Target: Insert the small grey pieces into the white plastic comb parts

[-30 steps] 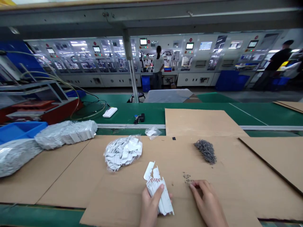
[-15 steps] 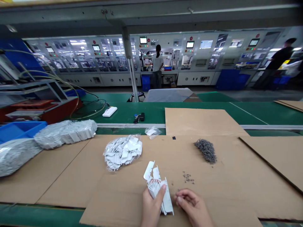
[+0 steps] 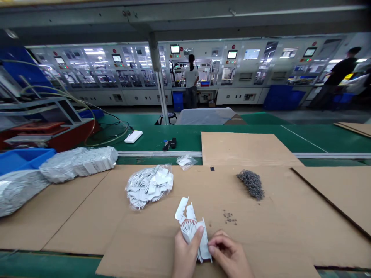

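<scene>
left hand point(image 3: 185, 251) grips white parts point(image 3: 205, 241); right hand point(image 3: 231, 254) pinches at their edge. left beyond the fingers, a bag point(image 3: 135, 201) holds more.

Green bench point(image 3: 150, 136) under cardboard sheet point(image 3: 139, 241); on cardboard, bagged white parts point(image 3: 149, 186), grey heap point(image 3: 251, 184), scattered grey bits point(image 3: 230, 219).

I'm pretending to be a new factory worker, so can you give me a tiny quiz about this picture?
1. Which hand grips the stack of white pieces?
2. True or false: the big gray pile lies on cardboard.
3. Which is nearer the right hand: (A) the big gray pile or (B) the small gray scatter?

Key: 1. The left hand. 2. True. 3. B.
</scene>
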`<state>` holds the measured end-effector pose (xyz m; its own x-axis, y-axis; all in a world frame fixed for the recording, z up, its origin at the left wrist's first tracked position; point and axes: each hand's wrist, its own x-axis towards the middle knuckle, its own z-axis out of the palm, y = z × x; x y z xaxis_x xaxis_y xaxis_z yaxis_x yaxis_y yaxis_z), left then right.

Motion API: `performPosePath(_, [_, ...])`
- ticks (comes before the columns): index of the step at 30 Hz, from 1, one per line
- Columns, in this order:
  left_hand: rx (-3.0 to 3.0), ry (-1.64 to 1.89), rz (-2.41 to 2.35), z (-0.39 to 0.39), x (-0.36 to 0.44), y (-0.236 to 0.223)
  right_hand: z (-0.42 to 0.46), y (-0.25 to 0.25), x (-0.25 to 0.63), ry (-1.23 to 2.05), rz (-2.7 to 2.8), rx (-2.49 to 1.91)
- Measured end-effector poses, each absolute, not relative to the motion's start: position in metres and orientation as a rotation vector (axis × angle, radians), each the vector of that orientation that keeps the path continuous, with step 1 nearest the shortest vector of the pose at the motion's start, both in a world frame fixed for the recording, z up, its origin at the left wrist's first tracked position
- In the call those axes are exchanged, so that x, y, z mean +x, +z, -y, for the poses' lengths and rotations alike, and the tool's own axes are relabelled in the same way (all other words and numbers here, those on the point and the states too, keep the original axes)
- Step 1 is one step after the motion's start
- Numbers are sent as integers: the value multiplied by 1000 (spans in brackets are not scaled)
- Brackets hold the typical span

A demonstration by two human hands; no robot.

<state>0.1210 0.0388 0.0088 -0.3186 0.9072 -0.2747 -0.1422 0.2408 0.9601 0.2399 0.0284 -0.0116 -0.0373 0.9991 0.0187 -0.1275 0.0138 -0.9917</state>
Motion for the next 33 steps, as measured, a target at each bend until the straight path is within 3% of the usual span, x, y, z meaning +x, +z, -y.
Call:
performPosePath(9, [743, 1309, -1450, -39, 119, 5, -29, -13, 235, 1274, 1096, -1164])
performPosePath(18, [706, 1381, -1472, -39, 125, 7, -38, -14, 244, 1699, 1006, -1188])
performPosePath(24, [740, 1367, -1469, -39, 124, 4, -40, -14, 252, 1786, 975, -1148])
performPosePath(33, [745, 1363, -1546, -38, 125, 6, -40, -16, 245, 1642, 1013, -1252])
